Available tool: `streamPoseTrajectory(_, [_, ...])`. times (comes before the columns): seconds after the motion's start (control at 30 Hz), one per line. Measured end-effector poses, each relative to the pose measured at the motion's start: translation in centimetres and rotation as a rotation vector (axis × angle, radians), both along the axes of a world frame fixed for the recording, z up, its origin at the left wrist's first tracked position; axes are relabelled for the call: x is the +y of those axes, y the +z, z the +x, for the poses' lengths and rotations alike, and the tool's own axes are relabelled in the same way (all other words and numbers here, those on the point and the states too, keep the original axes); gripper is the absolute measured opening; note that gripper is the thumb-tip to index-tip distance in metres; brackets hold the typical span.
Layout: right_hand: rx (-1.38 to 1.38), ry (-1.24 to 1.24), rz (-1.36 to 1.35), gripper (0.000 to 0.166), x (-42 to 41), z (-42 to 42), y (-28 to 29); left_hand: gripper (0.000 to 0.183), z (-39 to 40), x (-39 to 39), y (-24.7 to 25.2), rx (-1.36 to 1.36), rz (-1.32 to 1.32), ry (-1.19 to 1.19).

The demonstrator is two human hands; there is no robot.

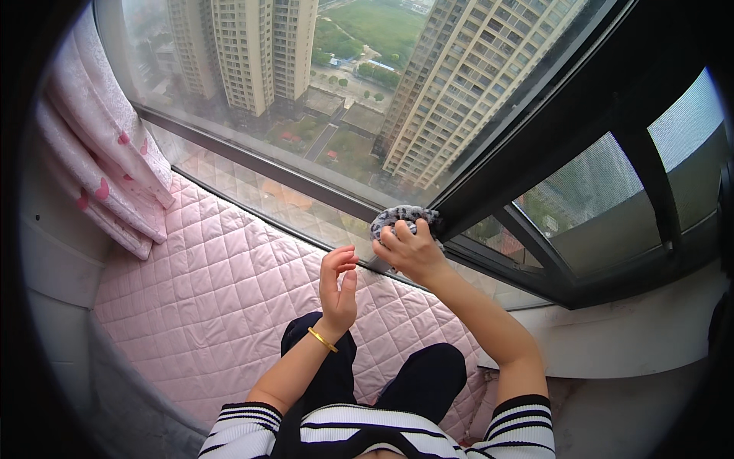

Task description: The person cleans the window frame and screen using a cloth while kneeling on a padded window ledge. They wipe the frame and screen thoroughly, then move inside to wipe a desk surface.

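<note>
My right hand (414, 251) grips a grey and black patterned cloth (395, 216), pressed to the lower corner of the window where the horizontal rail (269, 168) meets the dark upright frame (516, 115). To its left my left hand (339, 287) is raised, its fingers curved and apart from the thumb, with nothing in it. A gold-coloured bangle (323, 339) circles the left wrist. Behind the cloth stands the large window pane (344, 132), which looks hazy in places.
A pink quilted pad (229, 287) lies under my knees along the window. At the left hangs a pink curtain (109, 155) with heart shapes. On the right are an angled dark window sash with mesh screens (590, 189) and a pale ledge (608, 344). Tall buildings stand outside.
</note>
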State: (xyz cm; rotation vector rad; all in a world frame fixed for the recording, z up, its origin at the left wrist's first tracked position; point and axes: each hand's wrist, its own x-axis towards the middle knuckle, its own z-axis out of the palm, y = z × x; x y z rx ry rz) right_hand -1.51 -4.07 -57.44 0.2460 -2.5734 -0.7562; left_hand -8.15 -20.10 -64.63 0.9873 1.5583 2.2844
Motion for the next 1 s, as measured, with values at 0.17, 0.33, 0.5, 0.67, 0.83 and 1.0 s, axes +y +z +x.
streamPoseTrajectory(0.17, [-0.08, -0.133, -0.926, 0.046, -1.5, 2.1, -1.5, 0.03, 1.3, -0.5, 0.8, -0.087, -0.039, 0.05])
streamPoseTrajectory(0.33, [0.286, -0.113, -2.475, 0.049, -5.6, 4.5, -1.2, 0.051, 3.2, -2.1, 6.3, -0.218, -0.223, 0.169])
streamPoseTrajectory(0.5, [0.602, 0.161, -3.413, 0.054, -9.3, 6.6, 4.9, 0.055, 7.7, -2.6, 14.4, 0.093, -0.477, 0.071])
streamPoseTrajectory(0.67, [0.434, 0.118, -3.405, 0.058, -11.8, 7.8, 13.9, 0.055, 9.7, -6.0, 23.1, 0.137, -0.48, 0.166])
streamPoseTrajectory(0.83, [0.429, -0.289, -3.43, 0.061, -14.0, 11.7, 21.2, 0.059, 11.6, -13.6, 29.9, 0.108, -0.567, -0.02])
streamPoseTrajectory(1.0, [0.164, -0.517, -3.332, 0.065, -15.6, 16.2, 26.8, 0.044, 12.5, -24.6, 32.9, -0.243, -0.599, 0.321])
